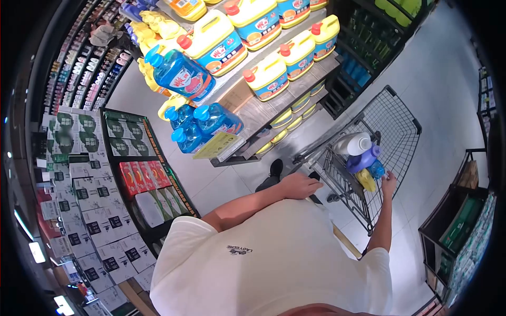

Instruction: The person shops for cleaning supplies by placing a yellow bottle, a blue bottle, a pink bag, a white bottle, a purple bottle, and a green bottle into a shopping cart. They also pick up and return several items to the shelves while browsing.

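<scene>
My left hand (299, 186) is closed at the near end of the cart's push handle (345, 241), its fingers curled downward. Reaching into the shopping cart (403, 124), my right hand (388, 182) has its fingers closed at the end of a blue bottle (376, 169). Beside that bottle in the cart lie a purple bottle (363, 159), a white bottle (352, 144) and a yellow item (366, 180), whose kind I cannot make out. Part of the handle is hidden behind my white shirt.
A shelf (295, 97) ahead holds yellow jugs (266, 77) with red caps and blue bottles (184, 79). On the left stand stacked white cartons (95, 210) and red packs (145, 177). A dark rack (448, 221) stands at the right. A dark shoe (276, 167) shows on the tiled floor.
</scene>
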Motion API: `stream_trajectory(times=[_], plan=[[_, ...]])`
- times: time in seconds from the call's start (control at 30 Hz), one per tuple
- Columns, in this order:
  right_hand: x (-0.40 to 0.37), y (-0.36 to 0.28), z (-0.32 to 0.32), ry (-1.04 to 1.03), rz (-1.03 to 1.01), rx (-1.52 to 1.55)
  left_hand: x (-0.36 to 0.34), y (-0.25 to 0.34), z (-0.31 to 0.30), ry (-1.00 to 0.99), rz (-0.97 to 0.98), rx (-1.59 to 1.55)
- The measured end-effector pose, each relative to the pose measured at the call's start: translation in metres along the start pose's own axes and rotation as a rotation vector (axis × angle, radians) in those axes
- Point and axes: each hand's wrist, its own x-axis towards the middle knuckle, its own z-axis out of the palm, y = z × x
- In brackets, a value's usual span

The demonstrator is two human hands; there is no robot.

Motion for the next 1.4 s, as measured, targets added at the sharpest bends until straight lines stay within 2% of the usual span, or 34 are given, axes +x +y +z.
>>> stream_trajectory(times=[0.07, 0.13, 0.2, 0.27, 0.33, 0.43, 0.6, 0.67, 0.7, 0.77, 0.8, 0.87, 0.9, 0.97, 1.13, 1.23, 1.3, 1.33, 1.4], plan=[[-0.042, -0.054, -0.037, -0.02, -0.086, 0.031, 0.002, -0.004, 0.004, 0.013, 0.017, 0.026], [-0.084, -0.115, -0.07, -0.051, -0.084, 0.15, 0.006, -0.006, 0.006, 0.025, 0.087, 0.011], [-0.117, -0.154, -0.084, -0.008, -0.09, 0.308, 0.011, -0.009, 0.011, 0.049, 0.123, 0.003], [-0.144, -0.193, -0.103, 0.012, -0.113, 0.297, 0.017, -0.01, 0.008, 0.112, 0.171, 0.026], [-0.162, -0.212, -0.103, 0.04, -0.134, 0.288, 0.024, -0.012, 0.006, 0.131, 0.216, 0.047], [-0.182, -0.23, -0.098, 0.166, -0.248, 0.302, 0.039, -0.013, 0.0, 0.141, 0.219, -0.097], [-0.192, -0.209, -0.084, 0.192, -0.157, 0.182, 0.067, -0.023, 0.009, 0.13, 0.314, -0.059], [-0.194, -0.21, -0.088, 0.089, 0.001, 0.321, 0.08, -0.024, 0.011, 0.257, 0.307, -0.018], [-0.194, -0.209, -0.09, 0.127, 0.032, 0.317, 0.086, -0.024, 0.01, 0.244, 0.349, -0.041], [-0.188, -0.207, -0.094, 0.126, -0.141, 0.211, 0.098, -0.025, 0.01, 0.218, 0.255, 0.016], [-0.183, -0.206, -0.096, 0.151, -0.115, 0.209, 0.105, -0.026, 0.013, 0.205, 0.285, 0.001], [-0.172, -0.201, -0.1, 0.068, -0.029, 0.234, 0.12, -0.03, 0.018, 0.235, 0.313, 0.05], [-0.167, -0.198, -0.101, 0.083, -0.014, 0.239, 0.125, -0.03, 0.017, 0.187, 0.27, 0.043], [-0.155, -0.192, -0.104, 0.11, -0.075, 0.184, 0.14, -0.029, 0.018, 0.212, 0.274, 0.001], [-0.124, -0.184, -0.114, 0.102, -0.058, 0.14, 0.167, -0.034, 0.026, 0.296, 0.231, -0.035], [-0.106, -0.177, -0.12, 0.098, -0.056, 0.124, 0.173, -0.04, 0.036, 0.279, 0.186, -0.005], [-0.096, -0.171, -0.12, 0.092, -0.056, 0.115, 0.169, -0.046, 0.047, 0.183, -0.081, 0.02], [-0.089, -0.169, -0.122, 0.102, -0.057, 0.119, 0.171, -0.045, 0.045, 0.197, -0.097, 0.022], [-0.079, -0.167, -0.123, 0.104, -0.072, 0.116, 0.176, -0.046, 0.041, 0.103, -0.017, 0.166]])
